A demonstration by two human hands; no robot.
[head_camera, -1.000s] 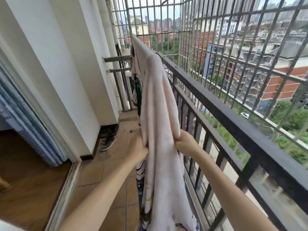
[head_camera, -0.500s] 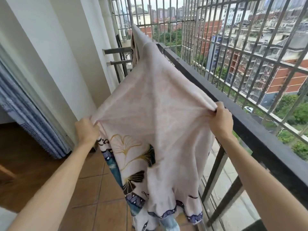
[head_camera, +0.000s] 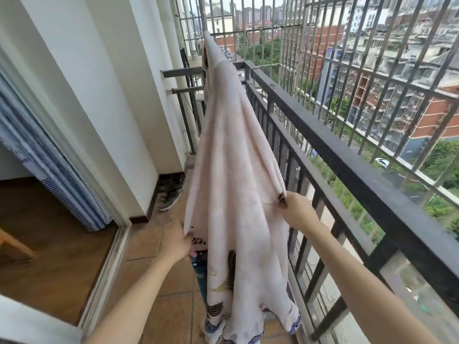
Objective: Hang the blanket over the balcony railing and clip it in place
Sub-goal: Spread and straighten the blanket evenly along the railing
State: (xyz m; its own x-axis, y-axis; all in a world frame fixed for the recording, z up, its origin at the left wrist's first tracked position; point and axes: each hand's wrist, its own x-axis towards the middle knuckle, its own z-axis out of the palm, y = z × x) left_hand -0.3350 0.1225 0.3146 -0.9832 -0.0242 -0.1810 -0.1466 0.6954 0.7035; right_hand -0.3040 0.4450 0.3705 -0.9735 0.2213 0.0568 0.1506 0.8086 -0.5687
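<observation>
A pale pink blanket with a dark leaf print on its underside hangs in long folds in front of me, its far end raised near the back of the balcony. My left hand pinches its left edge low down. My right hand grips a bunched edge on the right, just inside the dark metal balcony railing. The blanket hangs beside the railing, not over it here. Its hem reaches close to the tiled floor. No clip is in sight.
A grid of security bars rises outside the railing. A white wall and a blue curtain at a sliding door lie to the left. Dark shoes stand at the foot of the wall. Metal rails cross the far end.
The blanket was spread wide between my hands half a second ago; now it hangs narrower in folds. My left hand has dropped lower and inward, and my right hand has moved down away from the railing.
</observation>
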